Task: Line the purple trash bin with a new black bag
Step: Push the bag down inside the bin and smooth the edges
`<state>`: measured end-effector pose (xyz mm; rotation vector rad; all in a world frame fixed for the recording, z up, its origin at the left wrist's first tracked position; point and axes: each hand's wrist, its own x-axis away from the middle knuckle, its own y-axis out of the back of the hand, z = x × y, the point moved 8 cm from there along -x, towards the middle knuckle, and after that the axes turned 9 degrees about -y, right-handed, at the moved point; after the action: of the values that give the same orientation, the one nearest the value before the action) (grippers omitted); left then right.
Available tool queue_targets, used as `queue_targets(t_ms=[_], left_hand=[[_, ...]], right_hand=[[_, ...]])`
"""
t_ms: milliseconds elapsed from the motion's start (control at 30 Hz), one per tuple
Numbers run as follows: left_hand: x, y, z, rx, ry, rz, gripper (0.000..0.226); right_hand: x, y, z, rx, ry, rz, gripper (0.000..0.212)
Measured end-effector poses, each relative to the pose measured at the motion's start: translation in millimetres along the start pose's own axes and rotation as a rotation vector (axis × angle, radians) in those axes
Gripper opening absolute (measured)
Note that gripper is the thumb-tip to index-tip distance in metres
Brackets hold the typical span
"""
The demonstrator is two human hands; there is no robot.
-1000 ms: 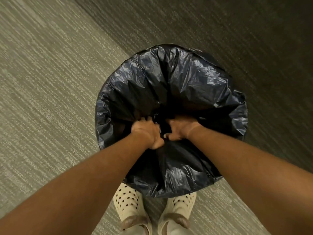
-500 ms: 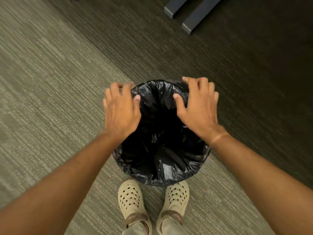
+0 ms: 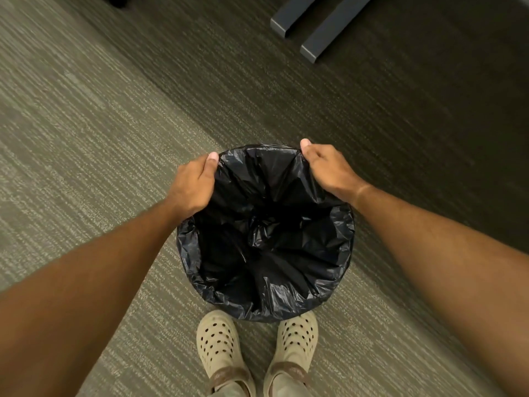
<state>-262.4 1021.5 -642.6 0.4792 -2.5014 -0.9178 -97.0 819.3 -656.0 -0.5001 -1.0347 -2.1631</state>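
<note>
We see a glossy black bag [image 3: 266, 239], its crinkled folds catching pale grey highlights near the rim and going almost pure black at the centre. The purple of the bin does not show to us; black covers all of it. Our carpet floor [image 3: 86, 133] is grey-green with fine pale streaks in a ribbed pattern, and it turns to a darker charcoal band on the far side. Our clogs [image 3: 219, 343] are cream, dotted with dark round holes, with brown straps. Two slate-grey bars [image 3: 323, 35] lie at the top.
</note>
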Motion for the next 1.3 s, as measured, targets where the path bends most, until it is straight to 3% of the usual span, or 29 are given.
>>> queue_targets(t_ms=[167, 267, 333, 367, 433, 500, 533, 633, 700, 767, 1000, 1167, 1300], left_hand=[[-6.7, -2.1, 13.4, 0.173, 0.131, -0.013, 0.047], [-9.2, -7.3, 24.3, 0.288, 0.216, -0.001, 0.049], [-11.3, -7.9, 29.4, 0.263, 0.251, 0.01, 0.052], [-12.1, -5.4, 29.5, 0.213, 0.246, 0.001, 0.052], [-11.4, 4.1, 21.6, 0.064, 0.176, -0.048, 0.043], [-6.6, 16.4, 5.3, -0.065, 0.039, -0.149, 0.029], [-2.6, 20.2, -3.4, -0.095, -0.027, -0.188, 0.025], [3.9, 9.7, -19.0, -0.141, -0.165, -0.146, 0.03], [2.4, 0.2, -17.6, -0.184, -0.164, -0.09, 0.033], [-1.2, -1.4, -11.7, -0.192, -0.132, -0.071, 0.035], [-6.1, -0.2, 0.7, -0.124, -0.075, -0.067, 0.054], [-7.4, 0.5, 5.5, -0.119, 0.018, -0.044, 0.062], [12.0, 14.2, 12.0, -0.044, 0.119, -0.104, 0.053]], right_hand=[[-24.1, -4.3, -27.2, -0.25, -0.351, 0.1, 0.047], [-28.6, -16.6, -34.2, -0.296, -0.521, 0.265, 0.062], [-32.6, -17.5, -34.5, -0.306, -0.549, 0.279, 0.071], [-35.2, -11.2, -34.0, -0.285, -0.531, 0.199, 0.073], [-34.8, 16.4, -28.2, -0.196, -0.423, -0.111, 0.061], [-15.7, 43.0, -3.2, -0.1, -0.148, -0.396, 0.037], [-1.8, 47.6, 14.8, -0.027, 0.024, -0.461, 0.031], [19.5, 21.3, 41.6, 0.221, 0.31, -0.339, 0.036], [16.6, -1.3, 35.8, 0.382, 0.271, -0.22, 0.041], [8.2, -4.4, 27.6, 0.419, 0.196, -0.207, 0.046], [-10.1, -8.3, 18.5, 0.251, 0.109, -0.036, 0.069], [-13.4, -9.3, 16.3, 0.23, 0.032, 0.011, 0.068], [6.7, 14.0, -1.0, 0.084, -0.031, -0.086, 0.058]])
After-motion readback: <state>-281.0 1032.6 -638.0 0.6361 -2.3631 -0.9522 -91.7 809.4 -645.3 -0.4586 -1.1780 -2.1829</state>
